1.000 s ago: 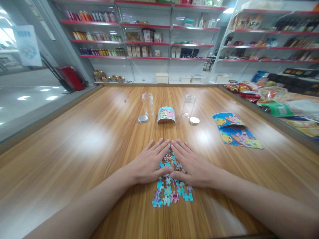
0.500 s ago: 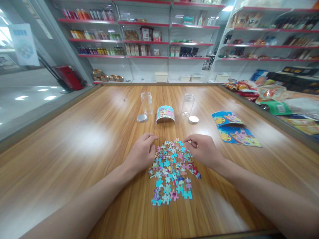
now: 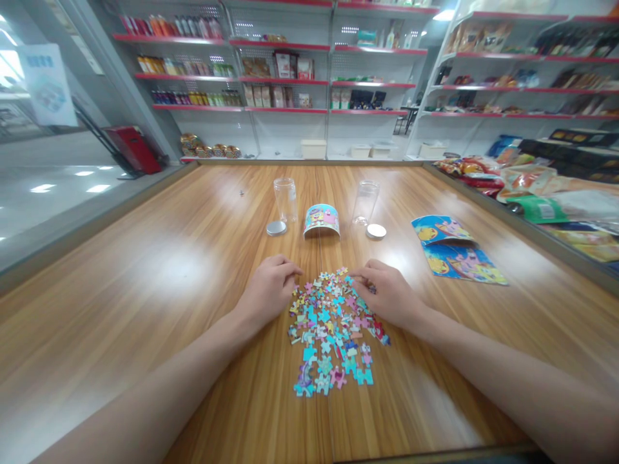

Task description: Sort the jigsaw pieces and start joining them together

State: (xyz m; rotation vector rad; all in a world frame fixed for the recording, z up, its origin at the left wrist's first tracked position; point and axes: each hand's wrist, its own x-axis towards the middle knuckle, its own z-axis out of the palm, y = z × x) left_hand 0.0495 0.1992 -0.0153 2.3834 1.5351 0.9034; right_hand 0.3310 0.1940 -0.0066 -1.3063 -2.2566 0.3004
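Note:
A loose pile of jigsaw puzzle pieces [image 3: 333, 322], mostly turquoise and pink, spreads over the wooden table between my hands. At the pile's upper left edge rests my left hand [image 3: 271, 287], fingers loosely bent and thumb apart, close to a few pieces. My right hand [image 3: 389, 293] reaches over the upper right edge, its forefinger stretched to the pieces and its thumb below. Several pieces show in the gap beneath that hand. Neither hand visibly grips a piece, though the right palm side is hidden.
Beyond the pile stand two clear jars [image 3: 286, 201], [image 3: 366, 203] with silver lids [image 3: 276, 228], [image 3: 376, 231] beside them. A curved cartoon sheet [image 3: 322, 219] sits between the jars. Cartoon picture sheets [image 3: 464, 261] lie to the right. Packaged goods [image 3: 546, 187] border the right side; shelves [image 3: 280, 80] stand behind.
My left hand has drawn slightly left, and pieces at the pile's upper left edge have spread outward. My right hand has shifted a little left over the pieces.

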